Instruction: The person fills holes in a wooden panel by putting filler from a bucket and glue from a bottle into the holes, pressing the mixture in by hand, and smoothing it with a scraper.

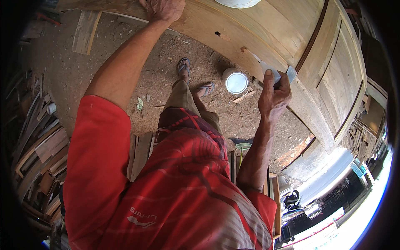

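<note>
My left hand [165,9] rests on the wooden frame [200,21] of a large panelled piece, at the top of the view. One finger shows spread to the side, and the picture's upper edge cuts off the fingertips. On the right, my right hand [275,93] pinches a thin, pale, flat scraper [271,70] between thumb and fingers, close to the wood. A light bluish flat corner [292,74] sticks out past the fingers; whether it belongs to the scraper I cannot tell. Near the blade, a brown patch [244,49] and a dark hole [217,33] mark the board.
A pale round container [237,2] stands on the panels at the top. A lidded white bucket [236,83] sits on the dirt floor near my sandalled feet [183,66]. Scrap wood [52,143] is heaped at the left, and a motorcycle [293,200] stands at the lower right.
</note>
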A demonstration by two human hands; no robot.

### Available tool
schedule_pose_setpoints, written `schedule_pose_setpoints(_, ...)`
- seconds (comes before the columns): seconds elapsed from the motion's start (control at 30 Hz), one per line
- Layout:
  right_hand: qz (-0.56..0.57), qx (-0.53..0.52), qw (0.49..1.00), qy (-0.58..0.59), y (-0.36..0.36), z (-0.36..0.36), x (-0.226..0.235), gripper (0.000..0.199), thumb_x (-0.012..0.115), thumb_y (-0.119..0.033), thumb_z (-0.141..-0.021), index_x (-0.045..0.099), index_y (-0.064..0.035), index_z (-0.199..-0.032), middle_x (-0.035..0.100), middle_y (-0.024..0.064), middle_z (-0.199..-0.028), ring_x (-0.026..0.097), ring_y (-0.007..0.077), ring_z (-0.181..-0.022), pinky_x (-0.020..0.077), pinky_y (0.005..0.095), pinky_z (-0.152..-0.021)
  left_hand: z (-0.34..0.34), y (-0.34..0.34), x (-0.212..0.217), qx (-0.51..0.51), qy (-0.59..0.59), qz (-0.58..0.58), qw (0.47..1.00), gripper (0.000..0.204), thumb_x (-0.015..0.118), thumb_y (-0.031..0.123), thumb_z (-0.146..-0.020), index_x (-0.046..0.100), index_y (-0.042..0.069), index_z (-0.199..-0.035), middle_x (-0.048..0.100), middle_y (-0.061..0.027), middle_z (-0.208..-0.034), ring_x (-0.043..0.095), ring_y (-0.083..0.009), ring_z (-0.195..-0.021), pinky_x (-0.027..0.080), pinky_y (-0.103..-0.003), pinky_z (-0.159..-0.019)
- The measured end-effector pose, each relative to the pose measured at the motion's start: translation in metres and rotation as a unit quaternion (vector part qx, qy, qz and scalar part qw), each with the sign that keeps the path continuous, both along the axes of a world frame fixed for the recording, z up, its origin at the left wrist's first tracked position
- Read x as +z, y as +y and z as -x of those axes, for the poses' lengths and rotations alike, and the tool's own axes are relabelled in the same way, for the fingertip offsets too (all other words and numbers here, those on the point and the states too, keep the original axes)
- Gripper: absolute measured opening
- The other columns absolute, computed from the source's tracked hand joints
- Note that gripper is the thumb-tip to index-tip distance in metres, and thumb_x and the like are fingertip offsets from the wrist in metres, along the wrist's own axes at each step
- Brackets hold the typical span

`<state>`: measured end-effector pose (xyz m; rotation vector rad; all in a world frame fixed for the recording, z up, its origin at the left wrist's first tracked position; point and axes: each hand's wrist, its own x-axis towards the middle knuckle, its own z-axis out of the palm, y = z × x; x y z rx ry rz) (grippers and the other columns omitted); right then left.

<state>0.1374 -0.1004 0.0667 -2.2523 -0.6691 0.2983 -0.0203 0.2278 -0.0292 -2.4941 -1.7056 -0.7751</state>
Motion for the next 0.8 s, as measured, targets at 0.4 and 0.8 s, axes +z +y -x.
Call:
schedule_pose_setpoints(0.4,-0.002,0.002,1.000,0.002,-0.0006,-0.0016,0.0022,0.027,0.072,-0.026,-0.096,0.074,-0.0004,-0.104,0.058,0.0019,-0.063,0.047,0.0100,-0.058,0.0400,0.0324,-0.056,0.0000,-0.0012,0.0026,-0.001,0.000,0.009,1.000,0.049,0.066,0.032,-0.093,0.059,0.000,-0.130,0.058,-0.0232,-0.134,0.048,-0.0404,-0.136,0.030,-0.057,-0.119)
schedule_pose_setpoints(0.8,0.017,0.008,1.000,0.013,-0.0024,-0.0010,0.0072,0.027,0.071,-0.025,-0.097,0.074,-0.0011,-0.109,0.059,0.0031,-0.065,0.049,0.0106,-0.060,0.0421,0.0323,-0.058,0.0004,-0.0008,0.0001,-0.002,-0.004,-0.001,1.000,0.051,0.066,0.032,-0.092,0.060,0.000,-0.131,0.059,-0.0237,-0.134,0.049,-0.0403,-0.135,0.030,-0.057,-0.119)
